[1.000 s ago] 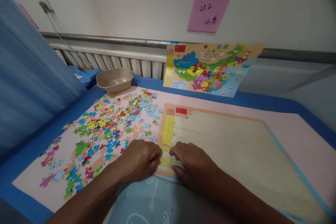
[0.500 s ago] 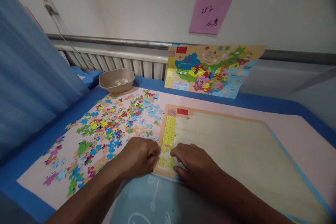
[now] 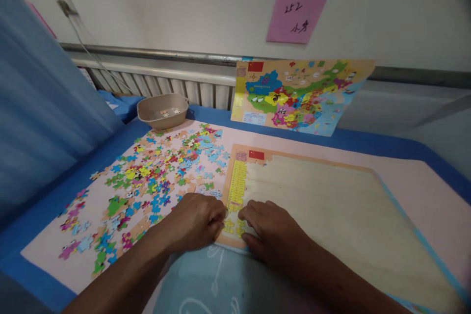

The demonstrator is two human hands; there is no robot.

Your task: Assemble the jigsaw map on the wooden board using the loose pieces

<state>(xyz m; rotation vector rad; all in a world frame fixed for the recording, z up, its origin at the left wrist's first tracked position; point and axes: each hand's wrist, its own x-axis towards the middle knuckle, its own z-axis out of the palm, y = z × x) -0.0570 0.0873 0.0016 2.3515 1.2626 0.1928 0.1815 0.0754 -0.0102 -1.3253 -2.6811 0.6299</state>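
Note:
My left hand (image 3: 200, 221) is closed in a loose fist at the left edge of the puzzle board (image 3: 312, 196). Whatever its fingers hold, if anything, is hidden. My right hand (image 3: 270, 228) rests on the board with fingers bent, thumb and forefinger apart, and nothing visible between them. Two loose yellow puzzle pieces (image 3: 228, 226) lie between my hands at the board's lower left. Above them, joined yellow pieces (image 3: 237, 181) run up the left side to a red flag section (image 3: 256, 155) at the top corner.
Many loose puzzle pieces (image 3: 154, 176) are spread over the pink sheet (image 3: 44, 250) on the left. Behind them stands a beige basket (image 3: 162, 113) with a few pieces inside. A printed map (image 3: 290, 98) leans against the wall rail, and a blue curtain (image 3: 47, 98) hangs at left.
The camera view has shifted slightly. Both hands stay in nearly the same place on the board, and no piece has visibly moved.

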